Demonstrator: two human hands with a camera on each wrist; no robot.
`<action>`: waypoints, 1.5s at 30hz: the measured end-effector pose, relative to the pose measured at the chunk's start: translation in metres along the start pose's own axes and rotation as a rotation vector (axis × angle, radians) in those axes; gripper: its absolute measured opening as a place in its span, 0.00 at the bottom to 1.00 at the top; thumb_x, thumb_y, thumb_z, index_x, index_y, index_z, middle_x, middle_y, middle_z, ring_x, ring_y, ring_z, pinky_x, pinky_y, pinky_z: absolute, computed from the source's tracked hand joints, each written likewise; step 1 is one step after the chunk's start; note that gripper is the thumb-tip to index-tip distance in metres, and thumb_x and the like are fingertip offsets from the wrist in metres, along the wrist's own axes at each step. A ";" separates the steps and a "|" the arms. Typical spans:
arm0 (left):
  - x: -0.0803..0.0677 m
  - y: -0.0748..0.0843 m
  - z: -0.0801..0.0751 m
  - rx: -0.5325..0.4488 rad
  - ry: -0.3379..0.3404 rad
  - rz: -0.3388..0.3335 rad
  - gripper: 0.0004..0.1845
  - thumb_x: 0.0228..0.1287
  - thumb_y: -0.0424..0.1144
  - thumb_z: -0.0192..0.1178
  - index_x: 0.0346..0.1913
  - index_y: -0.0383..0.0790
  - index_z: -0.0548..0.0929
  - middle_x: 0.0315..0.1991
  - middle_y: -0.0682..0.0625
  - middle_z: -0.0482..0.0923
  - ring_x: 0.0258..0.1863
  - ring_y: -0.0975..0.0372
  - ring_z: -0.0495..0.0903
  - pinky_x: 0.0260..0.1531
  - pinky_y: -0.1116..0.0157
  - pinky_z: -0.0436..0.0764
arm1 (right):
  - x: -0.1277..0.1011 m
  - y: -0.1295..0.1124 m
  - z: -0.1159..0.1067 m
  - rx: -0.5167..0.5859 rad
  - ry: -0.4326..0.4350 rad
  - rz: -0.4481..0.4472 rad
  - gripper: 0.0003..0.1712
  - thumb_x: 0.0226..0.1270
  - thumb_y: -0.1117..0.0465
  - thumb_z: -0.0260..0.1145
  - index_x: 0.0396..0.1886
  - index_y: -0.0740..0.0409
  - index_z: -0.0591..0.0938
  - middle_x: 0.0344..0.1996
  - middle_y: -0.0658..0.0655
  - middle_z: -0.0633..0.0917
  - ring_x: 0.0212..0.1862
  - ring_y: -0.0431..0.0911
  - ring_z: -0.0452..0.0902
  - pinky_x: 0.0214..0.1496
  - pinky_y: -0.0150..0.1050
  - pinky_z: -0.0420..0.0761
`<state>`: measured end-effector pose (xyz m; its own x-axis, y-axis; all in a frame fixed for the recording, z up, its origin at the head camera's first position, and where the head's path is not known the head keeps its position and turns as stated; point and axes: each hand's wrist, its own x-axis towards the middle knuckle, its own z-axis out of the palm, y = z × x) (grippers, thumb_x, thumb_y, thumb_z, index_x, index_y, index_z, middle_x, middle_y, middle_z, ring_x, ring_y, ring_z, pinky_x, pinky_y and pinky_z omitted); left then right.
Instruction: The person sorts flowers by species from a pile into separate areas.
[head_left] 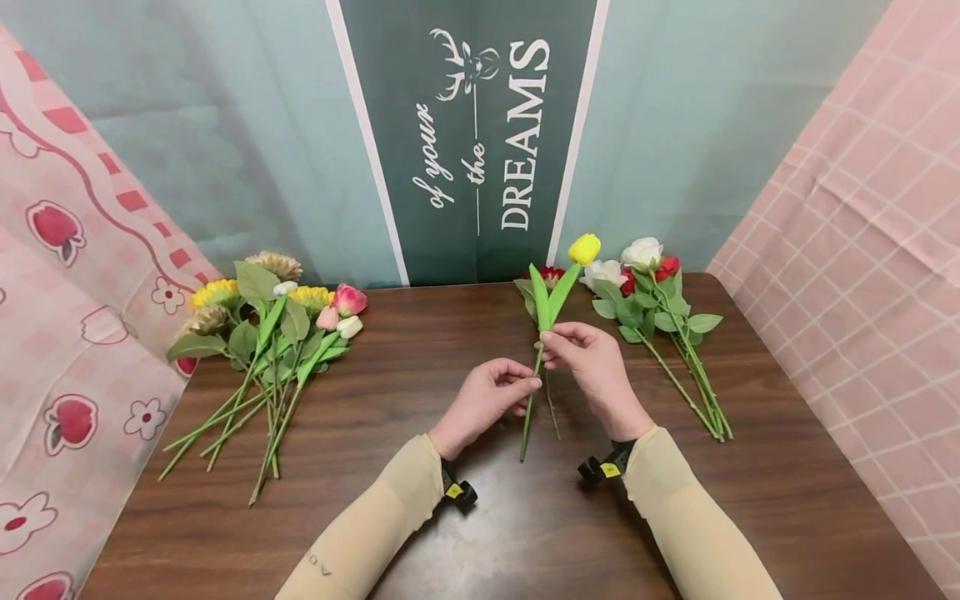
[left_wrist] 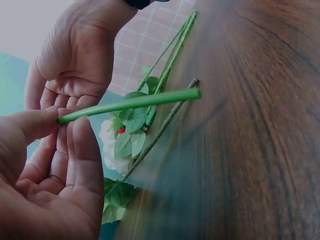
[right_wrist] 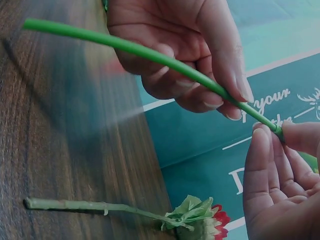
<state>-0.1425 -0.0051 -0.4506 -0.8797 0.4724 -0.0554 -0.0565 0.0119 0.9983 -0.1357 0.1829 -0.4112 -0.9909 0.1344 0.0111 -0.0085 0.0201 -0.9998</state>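
A yellow tulip [head_left: 584, 249] with two long green leaves is held above the table between both hands. My left hand [head_left: 489, 400] pinches its green stem [right_wrist: 150, 56] partway down, between thumb and fingertips. Higher up, my right hand [head_left: 588, 367] pinches the stem just under the leaves, as the right wrist view also shows. The stem's lower end hangs free below the left hand. Behind the tulip a red flower [head_left: 551, 276] with a thin brownish-green stem [right_wrist: 105, 206] lies on the table, partly hidden by the tulip's leaves in the head view.
On the left of the brown table [head_left: 420, 333] lies a loose pile of flowers [head_left: 300, 333], with yellow, beige, pink and white heads. White roses [head_left: 642, 252] and red ones lie at the back right, stems toward the front. Printed cloths [head_left: 476, 142] hang around the table.
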 end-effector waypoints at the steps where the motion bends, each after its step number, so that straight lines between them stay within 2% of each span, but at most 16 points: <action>1: 0.000 0.000 0.000 -0.007 -0.007 0.002 0.12 0.67 0.39 0.70 0.46 0.34 0.85 0.33 0.46 0.84 0.25 0.60 0.82 0.34 0.53 0.87 | 0.000 0.000 0.000 0.001 0.009 0.000 0.18 0.69 0.58 0.73 0.49 0.68 0.84 0.33 0.54 0.90 0.32 0.42 0.86 0.42 0.41 0.88; 5: -0.002 0.002 0.001 -0.025 -0.017 0.017 0.12 0.67 0.38 0.70 0.46 0.33 0.84 0.30 0.47 0.83 0.23 0.60 0.81 0.29 0.61 0.87 | 0.000 0.000 0.002 0.008 0.006 0.005 0.18 0.70 0.59 0.72 0.49 0.70 0.83 0.32 0.52 0.90 0.31 0.42 0.86 0.42 0.42 0.88; 7: -0.002 0.003 0.001 -0.020 -0.015 0.031 0.11 0.68 0.38 0.69 0.45 0.33 0.84 0.29 0.48 0.82 0.22 0.61 0.81 0.27 0.61 0.86 | 0.000 0.000 0.003 0.011 -0.001 0.007 0.19 0.70 0.59 0.72 0.50 0.71 0.83 0.31 0.52 0.89 0.30 0.41 0.86 0.42 0.41 0.88; 11: -0.003 0.003 -0.003 0.009 0.000 0.044 0.10 0.69 0.37 0.68 0.45 0.33 0.84 0.29 0.48 0.83 0.22 0.61 0.82 0.28 0.57 0.88 | 0.001 0.002 0.007 0.018 -0.024 -0.005 0.20 0.71 0.59 0.71 0.52 0.72 0.83 0.32 0.53 0.89 0.31 0.42 0.86 0.42 0.42 0.88; 14: -0.004 0.003 -0.014 0.044 0.030 0.026 0.09 0.69 0.36 0.68 0.44 0.33 0.84 0.29 0.47 0.83 0.22 0.60 0.83 0.30 0.53 0.88 | 0.002 0.005 0.011 -0.003 -0.063 -0.043 0.21 0.74 0.57 0.68 0.56 0.70 0.82 0.37 0.61 0.89 0.35 0.46 0.87 0.44 0.44 0.88; 18: -0.007 -0.001 -0.049 0.102 0.077 -0.032 0.10 0.69 0.35 0.67 0.45 0.31 0.83 0.30 0.43 0.84 0.24 0.58 0.84 0.31 0.55 0.88 | 0.001 0.009 0.013 -0.099 -0.110 -0.107 0.22 0.77 0.53 0.64 0.59 0.65 0.82 0.46 0.72 0.86 0.43 0.56 0.86 0.47 0.45 0.87; 20: -0.009 -0.004 -0.071 0.130 0.108 -0.075 0.09 0.69 0.34 0.67 0.45 0.30 0.82 0.32 0.42 0.84 0.25 0.58 0.84 0.32 0.57 0.88 | 0.000 0.009 0.014 -0.159 -0.121 -0.122 0.22 0.77 0.52 0.64 0.59 0.63 0.82 0.48 0.71 0.85 0.47 0.60 0.85 0.50 0.47 0.86; 24: -0.014 -0.011 -0.113 0.186 0.186 -0.176 0.09 0.70 0.33 0.65 0.45 0.29 0.82 0.35 0.41 0.84 0.26 0.59 0.84 0.31 0.60 0.88 | -0.002 0.006 0.016 -0.240 -0.147 -0.123 0.21 0.77 0.50 0.65 0.58 0.60 0.83 0.50 0.70 0.85 0.49 0.60 0.84 0.56 0.55 0.83; 28: -0.015 -0.012 -0.135 0.264 0.201 -0.254 0.08 0.72 0.34 0.64 0.45 0.29 0.82 0.36 0.42 0.84 0.26 0.61 0.84 0.32 0.62 0.88 | -0.003 0.008 0.018 -0.265 -0.170 -0.127 0.21 0.77 0.50 0.64 0.57 0.60 0.84 0.50 0.69 0.86 0.50 0.61 0.83 0.56 0.55 0.83; 31: -0.014 -0.010 -0.140 0.343 0.179 -0.267 0.08 0.71 0.34 0.65 0.43 0.30 0.82 0.32 0.42 0.84 0.25 0.61 0.84 0.30 0.62 0.88 | -0.004 0.011 0.020 -0.282 -0.183 -0.129 0.20 0.78 0.51 0.63 0.57 0.60 0.84 0.50 0.68 0.86 0.50 0.59 0.84 0.56 0.55 0.83; 36: -0.009 -0.009 -0.136 0.476 0.151 -0.234 0.09 0.69 0.35 0.67 0.41 0.32 0.79 0.26 0.44 0.83 0.21 0.61 0.85 0.25 0.62 0.87 | -0.007 0.014 0.021 -0.278 -0.189 -0.129 0.19 0.78 0.51 0.63 0.57 0.60 0.84 0.49 0.68 0.86 0.50 0.62 0.84 0.56 0.58 0.81; 41: -0.010 -0.009 -0.131 0.541 0.162 -0.218 0.11 0.69 0.36 0.68 0.42 0.33 0.78 0.27 0.45 0.83 0.21 0.60 0.84 0.24 0.63 0.86 | -0.009 0.016 0.022 -0.257 -0.201 -0.132 0.20 0.78 0.51 0.63 0.56 0.61 0.84 0.49 0.70 0.86 0.51 0.64 0.83 0.56 0.60 0.81; 45: -0.016 -0.007 -0.136 0.581 0.171 -0.199 0.13 0.69 0.41 0.68 0.45 0.35 0.79 0.30 0.45 0.83 0.23 0.59 0.85 0.25 0.62 0.86 | -0.009 0.019 0.023 -0.284 -0.206 -0.126 0.20 0.78 0.49 0.63 0.56 0.59 0.84 0.49 0.68 0.86 0.49 0.61 0.84 0.55 0.56 0.83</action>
<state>-0.1924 -0.1325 -0.4587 -0.9445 0.2646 -0.1949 -0.0038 0.5843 0.8115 -0.1302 0.1594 -0.4310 -0.9910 -0.0883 0.1007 -0.1229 0.3019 -0.9454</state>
